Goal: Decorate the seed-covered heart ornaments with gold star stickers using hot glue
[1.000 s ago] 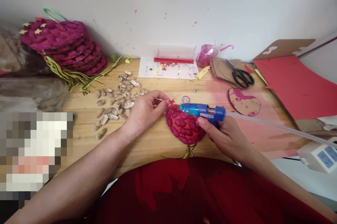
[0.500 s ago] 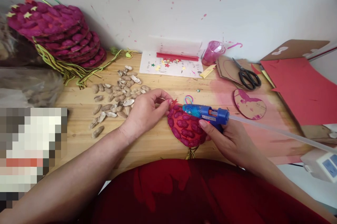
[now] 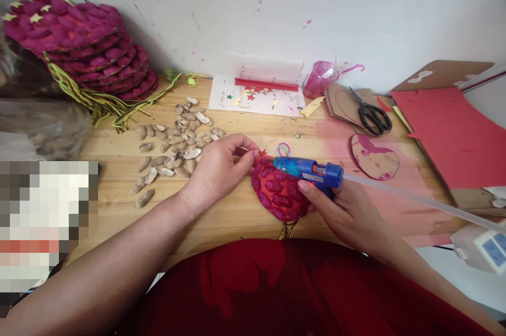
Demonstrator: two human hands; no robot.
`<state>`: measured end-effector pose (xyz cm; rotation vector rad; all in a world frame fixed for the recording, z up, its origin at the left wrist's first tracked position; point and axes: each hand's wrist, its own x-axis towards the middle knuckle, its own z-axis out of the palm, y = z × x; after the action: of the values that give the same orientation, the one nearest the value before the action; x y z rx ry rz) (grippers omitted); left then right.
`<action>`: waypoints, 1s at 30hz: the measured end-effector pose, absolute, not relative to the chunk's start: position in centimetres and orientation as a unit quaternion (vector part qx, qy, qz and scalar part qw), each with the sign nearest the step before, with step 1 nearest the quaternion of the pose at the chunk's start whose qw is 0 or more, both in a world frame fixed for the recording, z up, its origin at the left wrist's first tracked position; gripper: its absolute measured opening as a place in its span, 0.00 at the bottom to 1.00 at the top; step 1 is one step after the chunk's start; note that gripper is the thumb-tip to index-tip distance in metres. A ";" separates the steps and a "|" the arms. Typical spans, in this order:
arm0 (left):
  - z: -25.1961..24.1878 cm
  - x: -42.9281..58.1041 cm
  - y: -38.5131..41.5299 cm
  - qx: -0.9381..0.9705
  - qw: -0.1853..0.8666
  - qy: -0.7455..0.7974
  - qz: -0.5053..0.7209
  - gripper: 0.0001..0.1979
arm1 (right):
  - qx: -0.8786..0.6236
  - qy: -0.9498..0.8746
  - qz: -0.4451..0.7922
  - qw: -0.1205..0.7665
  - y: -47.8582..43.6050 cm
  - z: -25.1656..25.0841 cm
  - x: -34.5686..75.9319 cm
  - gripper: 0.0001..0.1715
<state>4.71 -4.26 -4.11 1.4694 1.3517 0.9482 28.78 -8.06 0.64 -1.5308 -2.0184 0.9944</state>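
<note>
A red heart-shaped piece (image 3: pixel 276 194) covered with magenta peanut shells lies on the wooden table (image 3: pixel 237 215) in front of me. My left hand (image 3: pixel 219 167) pinches a small red star (image 3: pixel 261 154) at the heart's upper left edge. My right hand (image 3: pixel 343 209) grips a blue glue gun (image 3: pixel 308 170) with a clear glue stick (image 3: pixel 415 199) trailing right. Its nozzle points left over the heart, close to the star.
Loose peanut shells (image 3: pixel 174 141) lie left of my hand. A stack of finished magenta hearts (image 3: pixel 79 51) with green strings stands at back left. A star sheet (image 3: pixel 256 99), pink cup (image 3: pixel 318 78), scissors (image 3: pixel 369 112), a cardboard heart (image 3: pixel 373 157) and red paper (image 3: pixel 454 130) lie behind and right.
The view has shifted slightly. Both hands hold much the same pose, star and glue gun still at the heart's top edge.
</note>
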 end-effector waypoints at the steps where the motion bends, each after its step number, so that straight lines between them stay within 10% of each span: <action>1: -4.1 4.7 -4.3 0.596 0.447 0.546 0.384 0.08 | -0.551 -0.726 0.357 0.207 -8.1 0.6 28.8 0.15; 30: -4.0 4.7 -4.6 0.741 0.250 0.484 0.393 0.05 | -0.561 -0.736 0.346 0.155 -8.1 1.2 28.7 0.18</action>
<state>4.68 -4.61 -3.99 2.0167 1.3176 1.0715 28.72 -8.14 1.16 -1.6067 -2.1087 0.9912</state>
